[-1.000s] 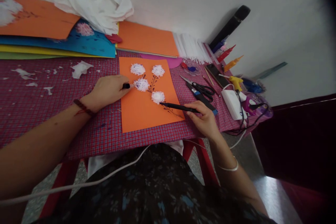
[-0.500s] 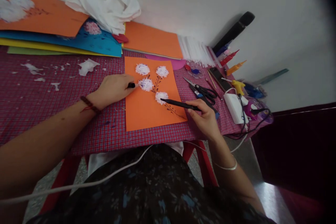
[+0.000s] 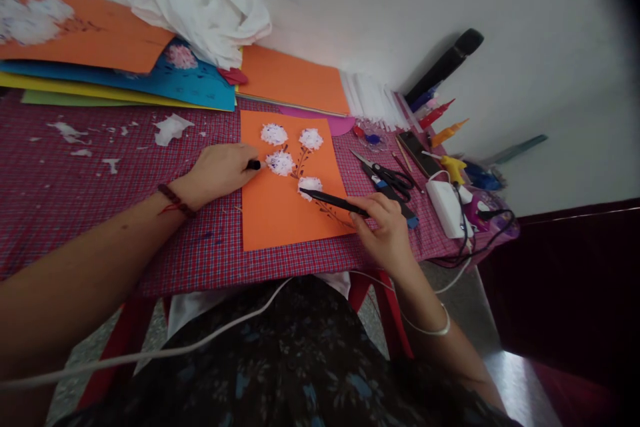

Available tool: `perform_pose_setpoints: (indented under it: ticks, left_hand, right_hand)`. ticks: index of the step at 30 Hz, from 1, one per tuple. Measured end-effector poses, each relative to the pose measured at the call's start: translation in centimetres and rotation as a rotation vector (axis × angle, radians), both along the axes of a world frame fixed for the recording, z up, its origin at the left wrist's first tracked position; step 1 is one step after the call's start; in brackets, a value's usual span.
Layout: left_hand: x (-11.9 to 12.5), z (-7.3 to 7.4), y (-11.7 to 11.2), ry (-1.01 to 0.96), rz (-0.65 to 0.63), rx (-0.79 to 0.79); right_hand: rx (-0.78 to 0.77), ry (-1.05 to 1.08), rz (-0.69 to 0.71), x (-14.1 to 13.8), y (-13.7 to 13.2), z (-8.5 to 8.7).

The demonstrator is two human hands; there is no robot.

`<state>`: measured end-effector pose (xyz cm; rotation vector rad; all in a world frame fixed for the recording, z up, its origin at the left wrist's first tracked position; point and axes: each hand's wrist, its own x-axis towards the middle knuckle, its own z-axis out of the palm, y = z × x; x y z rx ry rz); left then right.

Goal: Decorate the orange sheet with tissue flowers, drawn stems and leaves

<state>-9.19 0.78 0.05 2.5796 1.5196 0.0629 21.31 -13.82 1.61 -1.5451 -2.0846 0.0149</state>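
Observation:
An orange sheet (image 3: 280, 213) lies on the checked tablecloth with several white fluffy paper flowers (image 3: 281, 162) and drawn stems on it. My right hand (image 3: 385, 227) is closed round a black pen (image 3: 333, 201), whose tip touches the lowest white flower (image 3: 311, 183). My left hand (image 3: 220, 170) rests on the cloth at the sheet's left edge, fingers closed on a small black pen cap (image 3: 253, 164).
Black scissors (image 3: 390, 177), a phone (image 3: 419, 152), a white adapter with cables (image 3: 445, 199), a yellow glue gun (image 3: 454, 165) and paint tubes (image 3: 440, 113) lie at the right. Stacked coloured sheets (image 3: 125, 73) and white tissue (image 3: 200, 0) sit at the back. Paper scraps (image 3: 170, 128) dot the left.
My right hand has slid the pen slightly left, its tip now on the lowest flower. The left hand holds still; the view has shifted a little.

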Motion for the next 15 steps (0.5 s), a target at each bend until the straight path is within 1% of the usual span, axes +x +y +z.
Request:
perform_pose_setpoints:
  ticks: [4, 6, 8, 10, 12, 15]
  left_hand:
    - [0.0, -0.1, 0.1, -0.012, -0.011, 0.008]
    - [0.0, -0.1, 0.1, -0.005, -0.008, 0.004]
    - [0.0, -0.1, 0.1, 0.000, -0.006, 0.004]
    - [-0.1, -0.2, 0.2, -0.002, -0.010, 0.010]
    - [-0.2, -0.3, 0.3, -0.001, -0.019, 0.018]
    - [-0.3, -0.4, 0.4, 0.024, -0.035, 0.020]
  right_hand:
    - [0.002, -0.176, 0.029, -0.7, 0.3, 0.2]
    - [0.009, -0.215, 0.029, -0.6, -0.1, 0.8]
    - [0.026, -0.205, 0.022, -0.1, -0.9, 1.6]
    - [0.053, -0.154, -0.006, 0.8, -1.4, 2.5]
    - [0.081, -0.087, -0.072, 2.2, -1.3, 3.1]
    - [0.127, 0.022, -0.229, 5.3, 0.9, 3.1]
